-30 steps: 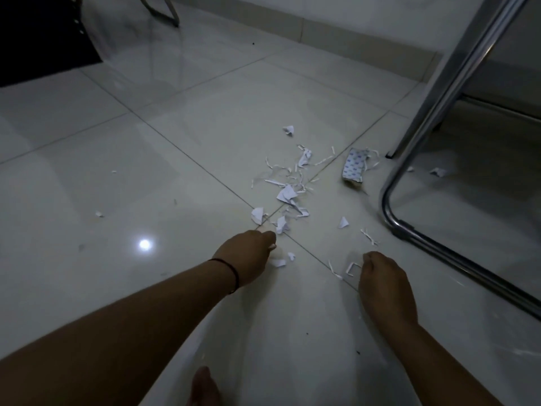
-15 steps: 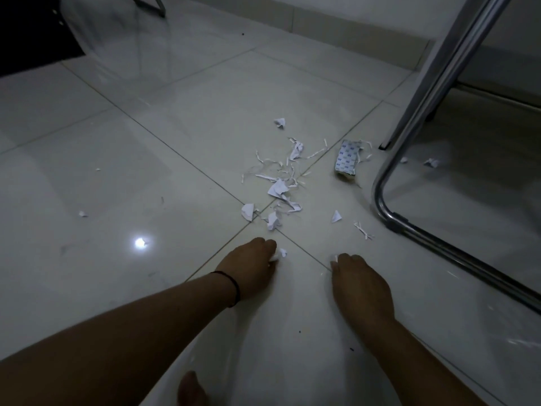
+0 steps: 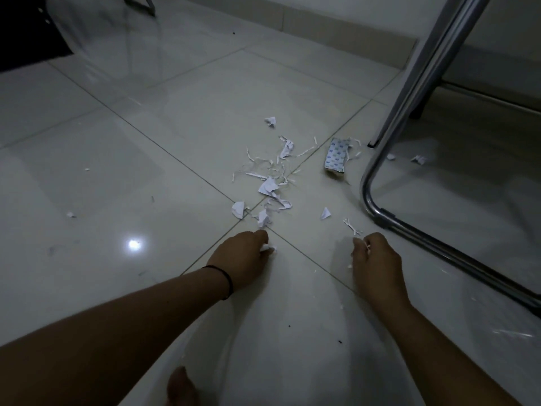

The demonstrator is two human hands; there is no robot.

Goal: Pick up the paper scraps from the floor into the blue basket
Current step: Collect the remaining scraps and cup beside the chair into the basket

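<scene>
two fists down | left hand and right hand each clutch paper scraps

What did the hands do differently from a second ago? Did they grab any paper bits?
Yes. The left hand slid nearer and closed on a small white scrap that lay loose by its fingertips. The right hand closed over the strips beside it; white bits now peek from its fingers. The main paper pile, the printed piece and the metal chair frame stayed put.

White paper scraps are scattered on the tiled floor; bits are pinched in the left hand and right hand. A chrome frame is seen right.
</scene>
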